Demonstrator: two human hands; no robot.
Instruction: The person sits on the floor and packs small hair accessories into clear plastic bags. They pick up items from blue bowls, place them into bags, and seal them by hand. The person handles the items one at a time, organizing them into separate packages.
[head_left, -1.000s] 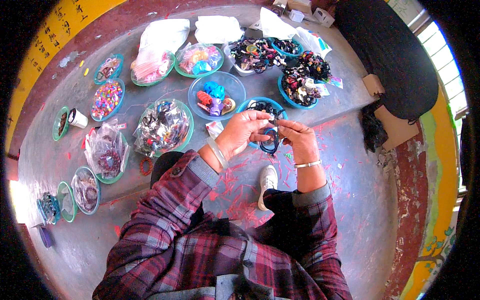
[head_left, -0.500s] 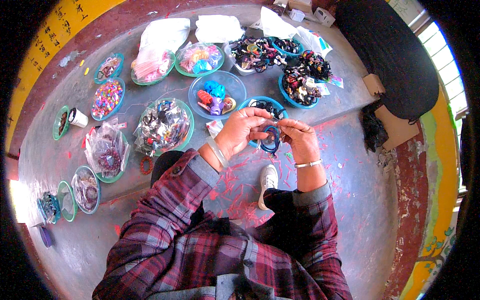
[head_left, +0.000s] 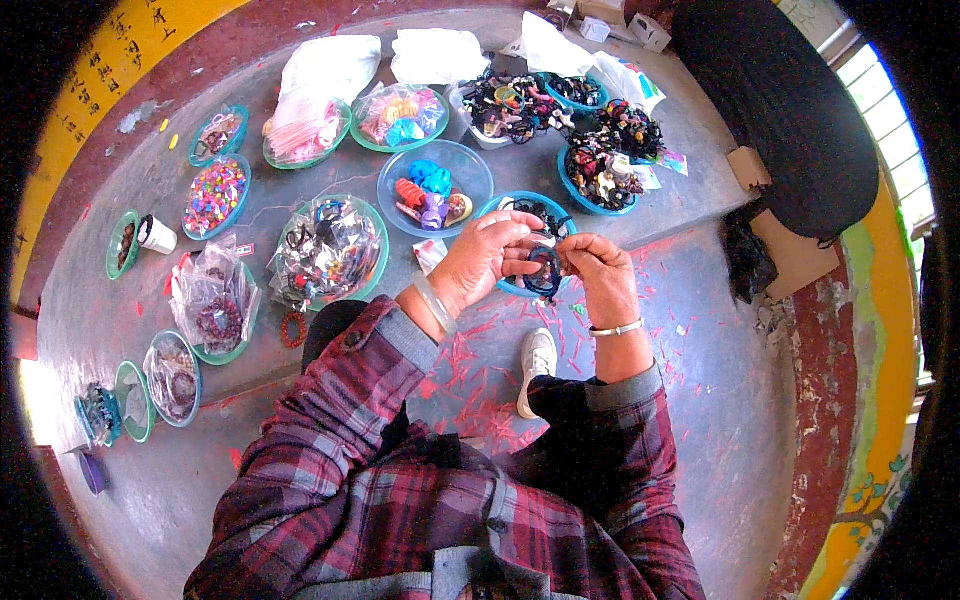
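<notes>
Before my chest, both hands meet around a small clear plastic bag point(head_left: 540, 240) with a coiled dark cord point(head_left: 543, 275) in or against it. My left hand point(head_left: 475, 262) grips the bag's left side, thumb and fingers closed. Opposite it, my right hand point(head_left: 605, 278) pinches at the right edge with its fingertips. The fingers hide part of the bag, and how far the cord sits inside cannot be made out. Just beyond the hands stands a blue basin point(head_left: 484, 212) with black cords in it, partly covered by them.
On the raised grey ledge stand basins of packaged trinkets point(head_left: 330, 250), colourful beads point(head_left: 213, 195), hair clips point(head_left: 432, 180) and black corded items point(head_left: 600, 178). White bags point(head_left: 335, 65) lie at the back. Red scraps point(head_left: 480, 340) litter the floor around my shoe point(head_left: 537, 365).
The dark cord coil has drawn up closer under the fingers and looks more bunched. My right fingers have curled in more; both forearms stay nearly in place.
</notes>
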